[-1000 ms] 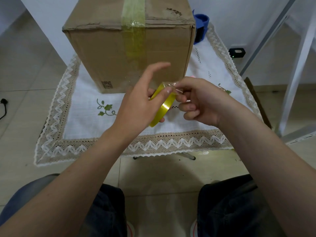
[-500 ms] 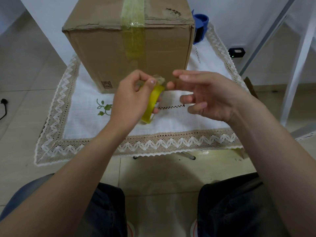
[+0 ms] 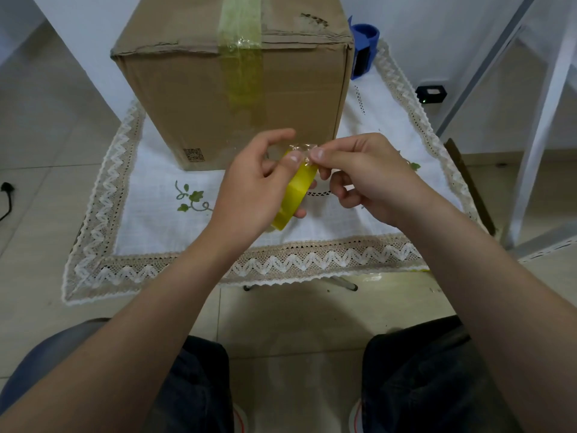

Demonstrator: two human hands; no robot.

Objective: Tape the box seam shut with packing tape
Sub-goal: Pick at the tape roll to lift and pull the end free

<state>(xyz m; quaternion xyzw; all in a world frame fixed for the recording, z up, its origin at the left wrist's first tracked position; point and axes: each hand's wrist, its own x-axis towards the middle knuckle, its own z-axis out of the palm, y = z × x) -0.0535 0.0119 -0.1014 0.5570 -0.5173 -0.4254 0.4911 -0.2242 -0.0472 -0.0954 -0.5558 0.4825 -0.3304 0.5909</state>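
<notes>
Watching the head view, what stands out is the right hand. Half a second ago it was spread open and off the tape. Now its thumb and first fingers are pinched together on the crinkled clear tape end, as they were a second ago. It looks as though the end slipped or stuck back down and has just been picked free again.

The left hand grips the yellow tape roll, held on edge in the air above the white bench cloth. Its fingers curl round the roll, with tips showing past the far side, and its thumb presses on the top of the roll right beside the pinch. The two thumbs almost meet.

The box stands upright on the cloth just behind the hands and apart from them. A yellowish tape strip already runs over its top and down the middle of the near face, stopping short of the bottom edge. The top runs out of view, so I cannot tell how much of the seam is covered. A blue object sits behind the box's right corner.

With the end caught again, only a short tab is lifted and nothing is drawn out yet. The next move is probably a steady pull to the right while the left thumb brakes the roll. The thin tab could tear or fold onto itself.
</notes>
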